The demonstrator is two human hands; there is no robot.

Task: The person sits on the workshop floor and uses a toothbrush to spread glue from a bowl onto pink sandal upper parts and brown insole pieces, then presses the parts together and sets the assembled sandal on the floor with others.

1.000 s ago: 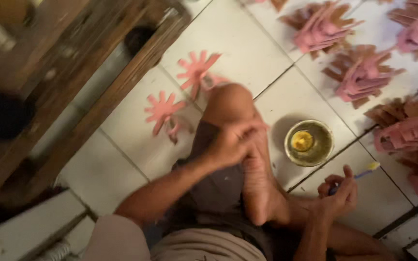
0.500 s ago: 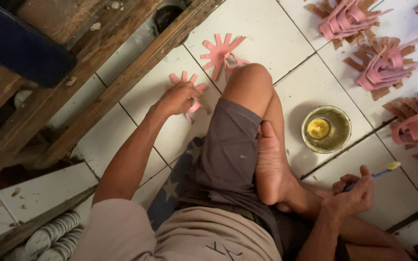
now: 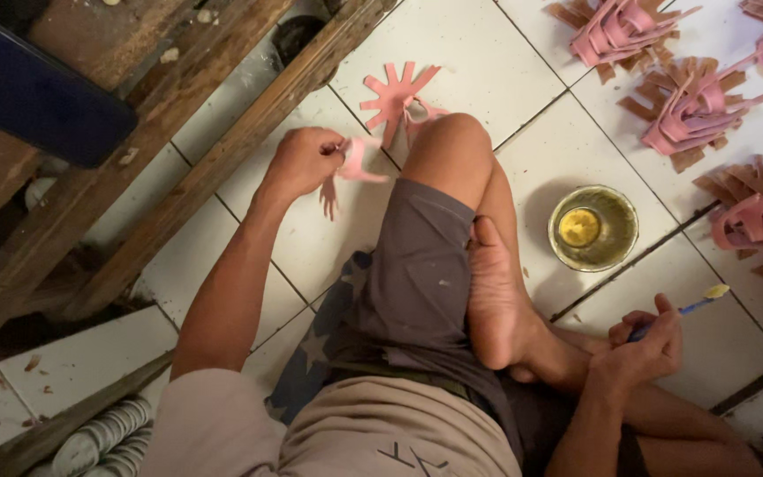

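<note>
My left hand [image 3: 304,161] grips a pink cut-paper flower piece [image 3: 352,166] just above the white tiled floor, left of my bent knee. A second pink paper flower [image 3: 397,95] lies flat on the tiles just beyond the knee. My right hand [image 3: 642,349] rests near my ankle and holds a thin blue brush [image 3: 683,306] with a yellowish tip pointing right. A small round glass bowl of yellow glue [image 3: 592,226] stands on the floor between my foot and the brush.
Several finished pink-and-brown folded paper flowers [image 3: 691,106] lie in rows on the tiles at the upper right. A wooden frame [image 3: 222,150] runs diagonally across the left, with a dark blue object [image 3: 33,88] above it. My crossed legs fill the lower middle.
My left hand has lifted the pink paper piece off the tiles and drawn it slightly nearer. The right hand with the brush stays by my ankle.
</note>
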